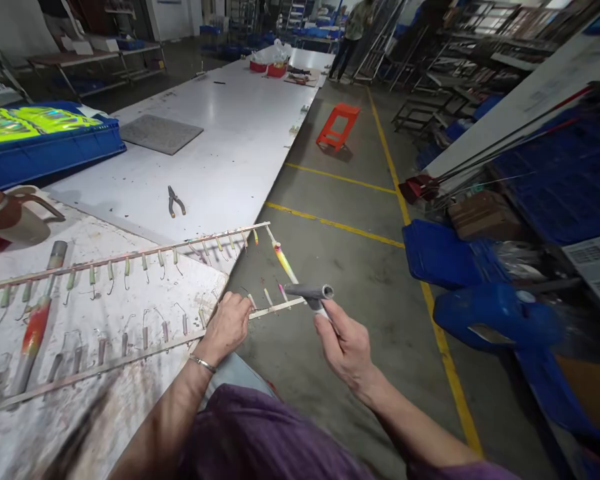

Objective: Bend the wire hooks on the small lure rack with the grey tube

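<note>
My left hand (227, 325) grips the near metal rail (105, 363), a long strip lined with small hooked clips, at the paint-stained board's (80, 427) right edge. My right hand (345, 343) holds a grey tube-like tool (310, 291) just past the rail's free end, over the floor. A second clip rail (130, 255) runs parallel farther back. A yellow-and-pink painted float (283, 259) hangs off its right end. A smaller pink-tipped piece (283, 291) sits on the near rail by the tool.
Pliers (175, 201) lie on the long white table (230, 133). A blue crate (45, 150) with bright green sheets and a jug (15, 220) stand at left. An orange stool (337, 125), blue bins (480, 300) and a distant person (353, 33) occupy the aisle.
</note>
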Available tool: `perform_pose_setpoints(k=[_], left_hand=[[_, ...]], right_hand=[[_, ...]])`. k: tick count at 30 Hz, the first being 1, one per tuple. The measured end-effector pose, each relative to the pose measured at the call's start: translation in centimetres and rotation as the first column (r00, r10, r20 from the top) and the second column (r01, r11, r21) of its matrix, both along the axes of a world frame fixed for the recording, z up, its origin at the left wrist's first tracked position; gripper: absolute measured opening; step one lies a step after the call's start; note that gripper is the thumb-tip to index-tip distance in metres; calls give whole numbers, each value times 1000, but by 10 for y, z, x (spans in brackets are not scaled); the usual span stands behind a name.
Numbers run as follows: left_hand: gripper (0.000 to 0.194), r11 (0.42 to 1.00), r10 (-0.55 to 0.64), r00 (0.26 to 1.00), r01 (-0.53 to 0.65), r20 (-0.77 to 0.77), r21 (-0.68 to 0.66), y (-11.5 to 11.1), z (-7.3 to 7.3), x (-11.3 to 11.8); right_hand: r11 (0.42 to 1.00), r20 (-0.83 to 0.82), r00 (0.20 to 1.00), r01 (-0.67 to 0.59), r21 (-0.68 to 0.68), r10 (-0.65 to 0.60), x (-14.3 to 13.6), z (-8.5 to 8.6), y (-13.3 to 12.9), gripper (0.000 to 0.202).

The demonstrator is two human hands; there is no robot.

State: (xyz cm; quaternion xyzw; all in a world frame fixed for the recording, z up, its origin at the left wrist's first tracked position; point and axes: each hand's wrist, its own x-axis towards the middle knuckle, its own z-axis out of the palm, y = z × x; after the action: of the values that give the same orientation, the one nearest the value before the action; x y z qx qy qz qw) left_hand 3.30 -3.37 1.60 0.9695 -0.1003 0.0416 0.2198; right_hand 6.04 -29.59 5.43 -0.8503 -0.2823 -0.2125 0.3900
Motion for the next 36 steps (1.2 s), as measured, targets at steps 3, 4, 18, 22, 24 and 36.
perform_pose_setpoints(k=[3,4,18,22,24,36], left_hand=[[24,1000,4,1000,-4,2,11,-2,1,-1],[24,1000,4,1000,-4,2,8,-2,2,-1],[24,1000,13,1000,-13,-27,9,-1,2,0],[30,1000,17,999,-17,-29,-22,0,1,0],[30,999,15,1000,-15,-17,-28,-1,1,0],[24,995,40,998,-37,42,-91,0,-3,-1]], right_hand=[[981,-74,987,-148,-123,140,-1,-6,3,39],[968,-107,978,-196,-155,181,-1,-6,4,39],[990,-25,991,-130,-49,129,1,-4,3,39],[983,15,987,-155,-100,157,-1,-7,3,39],[960,-64,975,-223,-170,215,-3,-8,2,39],[979,-151,976,-175,-101,158,-10,-25,4,39]])
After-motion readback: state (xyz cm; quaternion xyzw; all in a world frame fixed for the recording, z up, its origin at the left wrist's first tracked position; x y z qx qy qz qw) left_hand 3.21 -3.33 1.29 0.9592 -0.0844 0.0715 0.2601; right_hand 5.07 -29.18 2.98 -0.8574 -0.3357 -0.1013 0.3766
